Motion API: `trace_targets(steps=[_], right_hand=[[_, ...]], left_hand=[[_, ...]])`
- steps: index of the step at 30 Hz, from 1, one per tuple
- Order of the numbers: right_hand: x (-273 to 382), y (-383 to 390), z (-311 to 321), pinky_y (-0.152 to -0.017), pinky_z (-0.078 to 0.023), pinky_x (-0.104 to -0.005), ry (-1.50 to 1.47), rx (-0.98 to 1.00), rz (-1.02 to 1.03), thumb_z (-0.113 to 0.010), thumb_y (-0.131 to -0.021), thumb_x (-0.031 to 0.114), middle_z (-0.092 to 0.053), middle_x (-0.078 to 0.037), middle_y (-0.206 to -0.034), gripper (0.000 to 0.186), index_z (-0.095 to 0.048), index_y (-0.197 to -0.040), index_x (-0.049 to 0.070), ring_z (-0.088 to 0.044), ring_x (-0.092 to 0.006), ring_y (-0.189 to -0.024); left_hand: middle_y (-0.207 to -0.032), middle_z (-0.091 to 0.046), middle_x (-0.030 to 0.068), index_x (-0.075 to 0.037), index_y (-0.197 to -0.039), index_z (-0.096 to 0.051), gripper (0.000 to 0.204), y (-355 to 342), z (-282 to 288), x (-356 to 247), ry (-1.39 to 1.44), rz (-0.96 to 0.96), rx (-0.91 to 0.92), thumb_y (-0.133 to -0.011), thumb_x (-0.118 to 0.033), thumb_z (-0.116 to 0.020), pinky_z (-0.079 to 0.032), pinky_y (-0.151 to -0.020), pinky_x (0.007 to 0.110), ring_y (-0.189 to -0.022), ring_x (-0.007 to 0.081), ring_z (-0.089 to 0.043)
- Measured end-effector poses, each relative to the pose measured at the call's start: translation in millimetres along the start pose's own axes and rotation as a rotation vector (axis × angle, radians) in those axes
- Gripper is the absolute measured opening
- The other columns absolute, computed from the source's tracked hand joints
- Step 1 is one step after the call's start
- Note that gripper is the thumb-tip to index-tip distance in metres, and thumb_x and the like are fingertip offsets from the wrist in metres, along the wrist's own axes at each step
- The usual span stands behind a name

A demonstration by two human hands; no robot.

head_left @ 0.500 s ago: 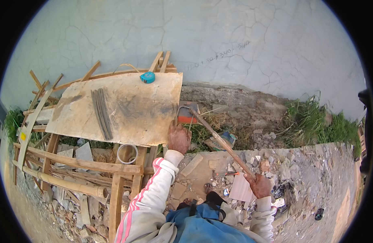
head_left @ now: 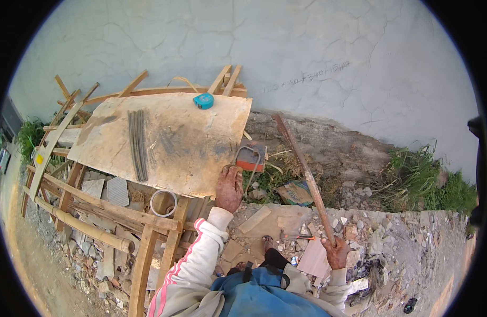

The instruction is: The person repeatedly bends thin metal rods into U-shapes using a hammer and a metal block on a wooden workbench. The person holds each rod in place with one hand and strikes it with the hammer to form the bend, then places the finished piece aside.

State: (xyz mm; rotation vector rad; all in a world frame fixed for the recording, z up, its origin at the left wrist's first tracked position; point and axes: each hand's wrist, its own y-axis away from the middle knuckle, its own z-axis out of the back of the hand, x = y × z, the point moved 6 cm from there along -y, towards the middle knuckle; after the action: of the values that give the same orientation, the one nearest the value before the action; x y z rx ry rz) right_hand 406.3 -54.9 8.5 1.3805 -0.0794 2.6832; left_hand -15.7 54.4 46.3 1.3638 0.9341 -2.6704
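In right hand (head_left: 337, 253): one rusty bar (head_left: 308, 177), wrapped by fingers near its lower end, slanting up-left, right of one desk (head_left: 174, 119). At desk's right edge: left hand (head_left: 229, 189) with curled fingers; cannot tell whether pinching anything. Just beside it: one bent rod (head_left: 258, 157) over one red-and-grey block (head_left: 249, 167). On desk: one blue tape measure (head_left: 203, 101), one bundle of thin rods (head_left: 138, 147), too tight to count.
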Motion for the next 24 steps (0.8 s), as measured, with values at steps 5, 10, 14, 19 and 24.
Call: trace_targets(steps=[5,10,14,19,24], right_hand=[[-2,-39,-45,-0.050,-0.034,-0.0269,-0.448,0.063,0.053,-0.080,-0.088,0.040,-0.046,0.006,-0.064,0.044,-0.055,-0.074,0.007,-0.041,-0.0059,-0.057],[33,-94,-85,-0.049,-0.032,-0.0266,-0.592,0.236,0.122,-0.078,-0.091,0.036,-0.045,0.006,-0.062,0.041,-0.052,-0.074,0.008,-0.041,-0.0049,-0.057],[55,-137,-106,-0.053,-0.034,-0.0279,-0.423,0.232,0.152,-0.077,-0.092,0.031,-0.045,0.006,-0.061,0.041,-0.052,-0.071,0.007,-0.039,-0.0053,-0.060],[58,-176,-122,-0.054,-0.035,-0.0291,-0.373,0.321,0.163,-0.076,-0.093,0.032,-0.045,0.005,-0.062,0.040,-0.056,-0.070,0.005,-0.039,-0.0070,-0.061],[57,-225,-132,-0.054,-0.035,-0.0302,-0.444,0.394,0.139,-0.076,-0.093,0.032,-0.044,0.004,-0.061,0.042,-0.055,-0.069,0.004,-0.038,-0.0077,-0.060]], left_hand=[[-0.099,-0.065,0.0173,0.000,-0.109,-0.063,0.020,0,8,15,0.228,0.164,-0.103,-0.097,-0.008,-0.049,-0.049,-0.085,0.037,-0.090,0.0284,-0.063],[-0.098,-0.065,0.0146,0.001,-0.113,-0.064,0.023,-3,9,34,0.547,0.402,-0.137,-0.098,-0.013,-0.053,-0.049,-0.086,0.035,-0.091,0.0234,-0.063],[-0.107,-0.064,0.0169,-0.002,-0.114,-0.065,0.025,-10,13,11,0.277,0.390,-0.040,-0.095,-0.018,-0.061,-0.049,-0.091,0.036,-0.100,0.0275,-0.064],[-0.125,-0.057,0.0177,-0.006,-0.108,-0.070,0.033,-11,-24,-36,-0.610,0.076,0.230,-0.084,-0.029,-0.073,-0.038,-0.108,0.054,-0.125,0.0369,-0.050],[-0.119,-0.061,0.0152,-0.008,-0.096,-0.073,0.026,-21,-51,-48,-0.865,0.169,0.243,-0.080,-0.028,-0.074,-0.028,-0.113,0.062,-0.129,0.0363,-0.047]])
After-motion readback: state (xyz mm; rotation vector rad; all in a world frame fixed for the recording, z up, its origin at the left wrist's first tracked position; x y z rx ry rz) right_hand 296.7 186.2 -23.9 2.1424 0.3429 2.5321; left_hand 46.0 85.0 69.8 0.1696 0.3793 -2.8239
